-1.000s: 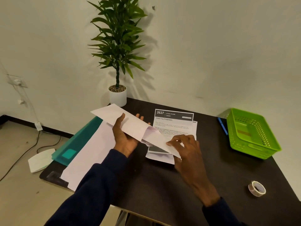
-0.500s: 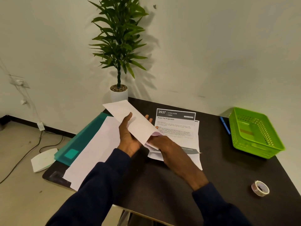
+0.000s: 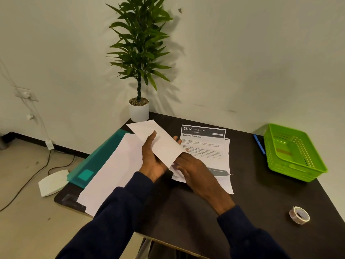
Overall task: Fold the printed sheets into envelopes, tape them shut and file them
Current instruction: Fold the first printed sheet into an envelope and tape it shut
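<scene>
My left hand (image 3: 152, 157) holds a white envelope (image 3: 158, 141) above the dark table, thumb on its top face and fingers beneath. My right hand (image 3: 194, 172) is at the envelope's open near end, its fingertips hidden inside with a folded sheet. Under both hands lies a stack of printed sheets (image 3: 205, 146) headed "2637 Living Room". A roll of tape (image 3: 299, 214) sits at the right front. A teal file folder (image 3: 93, 165) lies at the left edge, partly covered by blank white envelopes (image 3: 112, 174).
A green plastic basket (image 3: 293, 152) stands at the back right with a blue pen (image 3: 259, 143) beside it. A potted plant (image 3: 139, 109) occupies the back corner. Past the table's left edge, a white device (image 3: 53, 182) and cables lie on the floor.
The envelope's long flap end is no longer stretched out toward the right. My right hand moved left from that end to the envelope's opening, and its fingers went inside.
</scene>
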